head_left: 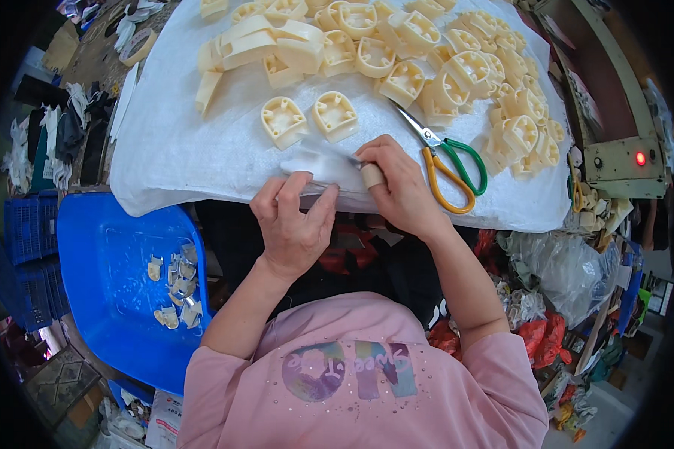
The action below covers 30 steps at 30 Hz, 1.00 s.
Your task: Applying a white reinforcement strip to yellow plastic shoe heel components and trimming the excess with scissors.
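Pink-sleeved forearms come up from the lower edge to the near edge of the desk (202, 161), which is covered by a white woven sheet. Left hand (292, 217) lies knuckles up, fingers curled down over a small pale plastic part (311, 161), pinning it on the sheet just at the near edge. Right hand (401, 183) is closed around a small trimming knife (367, 172) with a tape-wrapped handle, blade tip pointing left at the part; blade is blurred, contact cannot be confirmed. Judgement: trimming flash off the part. To do it well, keep left fingers behind the blade line, cut in short strokes away from the holding thumb, and hold the part flat so it doesn't rock. Two cream moulded parts (307, 120) sit just beyond the hands; a big heap of cream parts (427, 52) fills the far edge and right side. Scissors (449, 161) with green and yellow handles lie just right of the right hand. Blue tray (97, 284) below the desk's left corner holds offcut scraps (176, 288).
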### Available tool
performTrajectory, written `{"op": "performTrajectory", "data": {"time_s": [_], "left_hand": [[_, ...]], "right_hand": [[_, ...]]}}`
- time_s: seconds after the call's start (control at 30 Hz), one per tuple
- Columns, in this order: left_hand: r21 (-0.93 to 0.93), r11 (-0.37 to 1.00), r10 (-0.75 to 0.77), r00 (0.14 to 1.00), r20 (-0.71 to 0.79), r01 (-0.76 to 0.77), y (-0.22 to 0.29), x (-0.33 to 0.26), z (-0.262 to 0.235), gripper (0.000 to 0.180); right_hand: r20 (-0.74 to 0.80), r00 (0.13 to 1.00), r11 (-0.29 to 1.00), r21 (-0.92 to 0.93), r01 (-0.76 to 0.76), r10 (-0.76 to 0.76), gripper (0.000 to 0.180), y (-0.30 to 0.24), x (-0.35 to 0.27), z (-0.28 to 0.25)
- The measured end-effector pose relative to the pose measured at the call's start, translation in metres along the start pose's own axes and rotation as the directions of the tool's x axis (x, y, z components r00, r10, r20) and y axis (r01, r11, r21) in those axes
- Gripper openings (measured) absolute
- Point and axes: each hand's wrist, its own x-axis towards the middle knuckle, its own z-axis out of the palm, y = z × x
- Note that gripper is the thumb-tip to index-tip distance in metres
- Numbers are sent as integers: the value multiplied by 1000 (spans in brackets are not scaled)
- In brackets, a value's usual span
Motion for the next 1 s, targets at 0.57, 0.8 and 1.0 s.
{"op": "performTrajectory", "data": {"time_s": [0.57, 0.8, 1.0], "left_hand": [[-709, 440, -234, 832, 502, 551, 21, 36, -33, 43], [-798, -312, -494, 629, 600, 516, 3, 32, -33, 43], [-815, -350, -478, 660, 579, 462, -4, 27, -37, 45]], "right_hand": [[-83, 963, 854, -486, 184, -255, 31, -60, 2, -28], [64, 997, 995, -84, 50, -45, 50, -1, 33, -30], [180, 984, 984, -174, 27, 5, 53, 19, 53, -20]]}}
